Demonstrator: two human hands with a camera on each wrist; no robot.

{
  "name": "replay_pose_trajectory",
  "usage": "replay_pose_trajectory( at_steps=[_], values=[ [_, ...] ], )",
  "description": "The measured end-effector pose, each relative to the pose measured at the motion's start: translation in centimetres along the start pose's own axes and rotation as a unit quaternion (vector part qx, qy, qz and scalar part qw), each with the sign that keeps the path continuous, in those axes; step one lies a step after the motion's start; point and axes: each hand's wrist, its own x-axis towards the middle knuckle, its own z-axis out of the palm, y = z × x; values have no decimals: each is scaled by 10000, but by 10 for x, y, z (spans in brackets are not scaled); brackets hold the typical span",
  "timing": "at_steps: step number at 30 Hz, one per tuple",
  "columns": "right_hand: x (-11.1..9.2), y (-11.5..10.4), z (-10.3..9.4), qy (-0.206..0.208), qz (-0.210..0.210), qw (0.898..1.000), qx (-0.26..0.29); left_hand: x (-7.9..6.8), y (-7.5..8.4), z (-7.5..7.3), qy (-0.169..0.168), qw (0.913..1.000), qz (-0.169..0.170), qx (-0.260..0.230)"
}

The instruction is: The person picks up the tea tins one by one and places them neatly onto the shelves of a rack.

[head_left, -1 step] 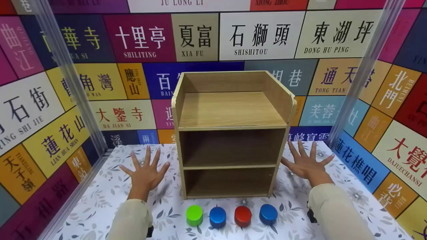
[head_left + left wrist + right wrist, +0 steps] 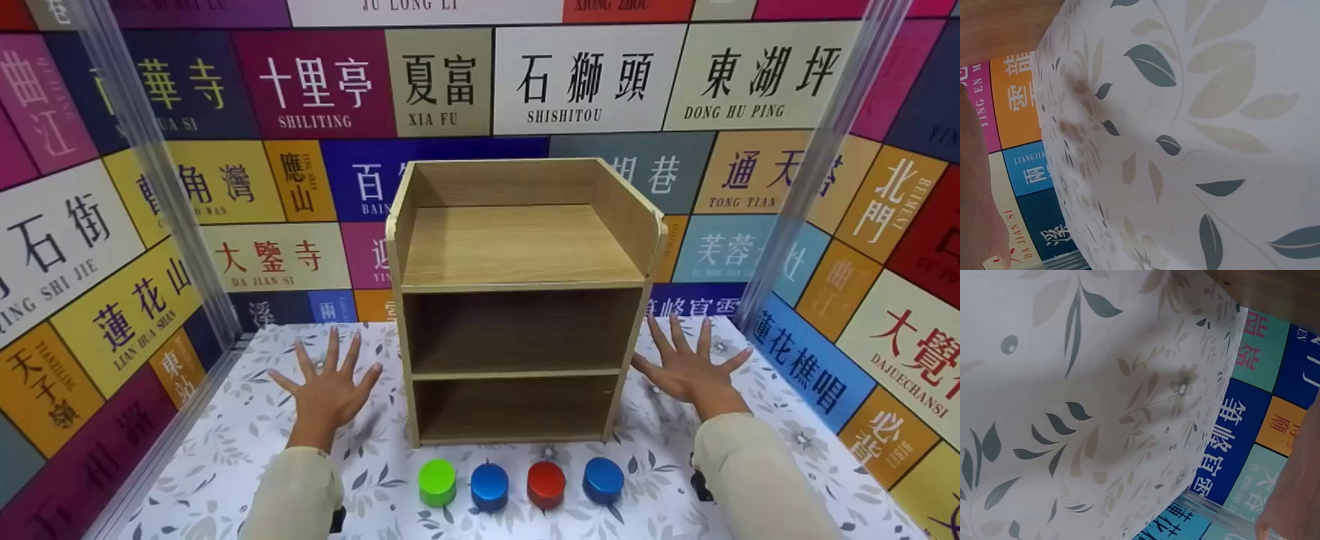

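To the left of a wooden shelf [image 2: 517,285], my left hand [image 2: 330,394] is spread with straight fingers, holding nothing. My right hand [image 2: 690,375] is likewise spread out on the shelf's other side, its thumb near the side panel. Before the shelf stand short round pieces in a row: a green cylinder [image 2: 436,483], a blue cylinder [image 2: 490,487], a red cylinder [image 2: 546,484] and another blue cylinder [image 2: 603,481]. Only part of the left hand [image 2: 979,191] shows at the edge of the left wrist view, and part of the right hand [image 2: 1294,489] in the right wrist view.
The shelf has an open top with raised sides and two compartments below. A white leaf-patterned cloth [image 2: 217,457] covers the table. Walls with colourful sign panels [image 2: 585,82] enclose the back and both sides, with clear corner posts [image 2: 161,172] at the joints.
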Motion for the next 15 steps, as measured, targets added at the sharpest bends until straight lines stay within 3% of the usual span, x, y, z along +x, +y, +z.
replay_pose_trajectory(
  at_steps=[5, 9, 12, 15],
  values=[
    [-3, 4, -2, 0, -69, 10000, 46, -4, 1, -4, -132, 9998, 30, -127],
    [-6, 7, -3, 205, -223, 9995, 117, -6, 3, -12, 44, 9995, 113, -306],
    [-16, 10, -1, 390, -343, 9981, 319, -12, 10, -18, 401, 9962, 253, -732],
    [-25, 12, -3, 732, -535, 9946, 505, -18, 24, -32, 1027, 9810, 473, -1579]
  ],
)
